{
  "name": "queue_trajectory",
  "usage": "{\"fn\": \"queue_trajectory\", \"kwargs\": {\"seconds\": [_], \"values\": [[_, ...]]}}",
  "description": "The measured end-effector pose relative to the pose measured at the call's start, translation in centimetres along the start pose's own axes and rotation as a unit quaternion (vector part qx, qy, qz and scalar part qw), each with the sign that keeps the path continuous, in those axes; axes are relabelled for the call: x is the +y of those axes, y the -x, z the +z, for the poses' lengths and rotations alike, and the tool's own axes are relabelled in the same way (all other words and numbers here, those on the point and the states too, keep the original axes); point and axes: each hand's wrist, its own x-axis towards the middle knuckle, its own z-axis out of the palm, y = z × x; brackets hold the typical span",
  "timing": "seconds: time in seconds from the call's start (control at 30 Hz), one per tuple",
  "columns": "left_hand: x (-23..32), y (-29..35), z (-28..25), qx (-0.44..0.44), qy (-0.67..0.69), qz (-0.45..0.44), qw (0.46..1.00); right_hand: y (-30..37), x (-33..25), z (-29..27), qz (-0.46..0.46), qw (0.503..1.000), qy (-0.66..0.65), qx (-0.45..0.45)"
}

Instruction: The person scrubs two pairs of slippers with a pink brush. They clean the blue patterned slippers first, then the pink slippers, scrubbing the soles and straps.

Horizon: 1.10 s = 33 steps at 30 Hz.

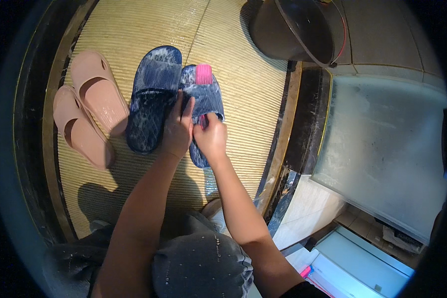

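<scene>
Two blue-and-white marbled slippers lie side by side on the ribbed yellowish floor. My left hand (178, 130) rests against the inner side of the right blue slipper (208, 98), two fingers stretched out along its strap. The left blue slipper (154, 99) lies just beyond that hand. Bent fingers of my right hand (212, 136) close on a pink brush (203, 74) at the strap's heel-side opening. The brush passes under the strap, its pink head showing at the toe end. Most of its handle is hidden by the strap and my hand.
A pair of pink slippers (97, 94) stands at the left, beside the dark floor edging. A dark bucket (293, 32) with a thin handle is at the top right. On the right are a raised dark ledge (308, 119) and a frosted panel (377, 144). The floor (248, 99) looks wet.
</scene>
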Motion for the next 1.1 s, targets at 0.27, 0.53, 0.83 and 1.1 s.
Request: {"fn": "queue_trajectory", "kwargs": {"seconds": [0.27, 0.53, 0.83, 1.1], "values": [[-1.7, 0.9, 0.6, 0.013, 0.057, 0.032, 0.998, 5.2, -0.8, -1.1, -0.043, 0.994, -0.095, -0.043], [-0.6, 0.2, 0.4, -0.026, 0.072, -0.014, 0.997, 0.0, -1.7, 0.4, 0.054, 0.997, -0.053, -0.014], [-1.5, 0.6, -1.6, -0.035, 0.085, 0.094, 0.991, 5.7, -1.3, -4.8, 0.083, 0.977, -0.063, -0.188], [0.2, 0.4, -1.5, -0.086, 0.053, 0.031, 0.994, -0.2, 0.4, -1.2, 0.044, 0.993, -0.061, -0.096]]}}
